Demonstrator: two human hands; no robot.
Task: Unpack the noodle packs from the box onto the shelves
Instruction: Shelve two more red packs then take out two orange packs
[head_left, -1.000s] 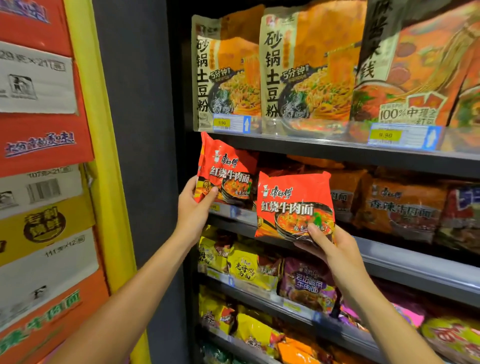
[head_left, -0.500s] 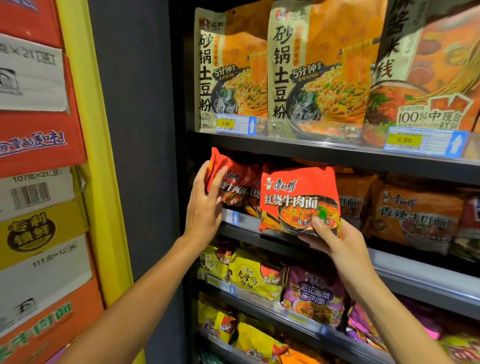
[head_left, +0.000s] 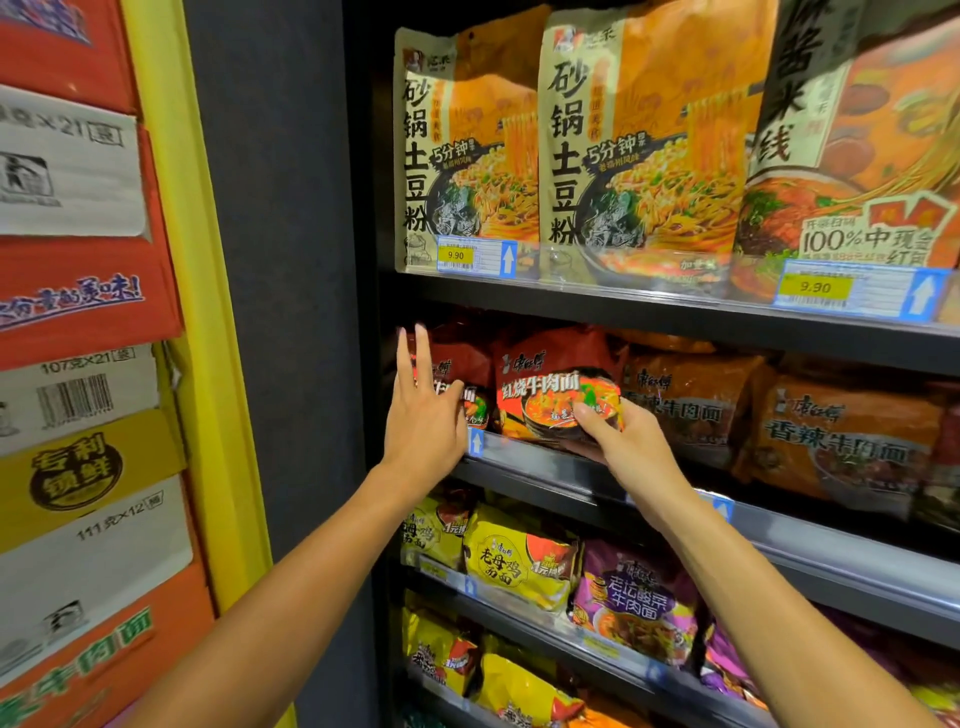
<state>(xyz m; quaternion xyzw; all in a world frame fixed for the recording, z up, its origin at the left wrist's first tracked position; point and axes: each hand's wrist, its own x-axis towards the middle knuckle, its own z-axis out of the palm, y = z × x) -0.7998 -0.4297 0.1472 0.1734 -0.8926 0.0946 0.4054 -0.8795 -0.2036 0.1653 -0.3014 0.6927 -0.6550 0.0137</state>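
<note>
1. The left hand (head_left: 423, 421) is spread, with straight fingers pointing up. It touches a red noodle pack (head_left: 457, 374) at the far left of the middle shelf (head_left: 545, 460).
2. The right hand (head_left: 626, 444) pinches the bottom edge of a second red noodle pack (head_left: 558, 387), thumb on the front. This pack sits on the middle shelf, just beside the first one.
3. Orange noodle packs (head_left: 691, 400) stand to the right on the same shelf.
4. Tall orange bags (head_left: 639, 145) fill the top shelf, with a yellow price tag (head_left: 456, 255) below them.
5. Yellow packs (head_left: 519, 566) and a purple pack (head_left: 636, 603) lie on the lower shelf.
6. Stacked boxes (head_left: 78, 312) stand on the left, past a yellow post (head_left: 197, 312).
</note>
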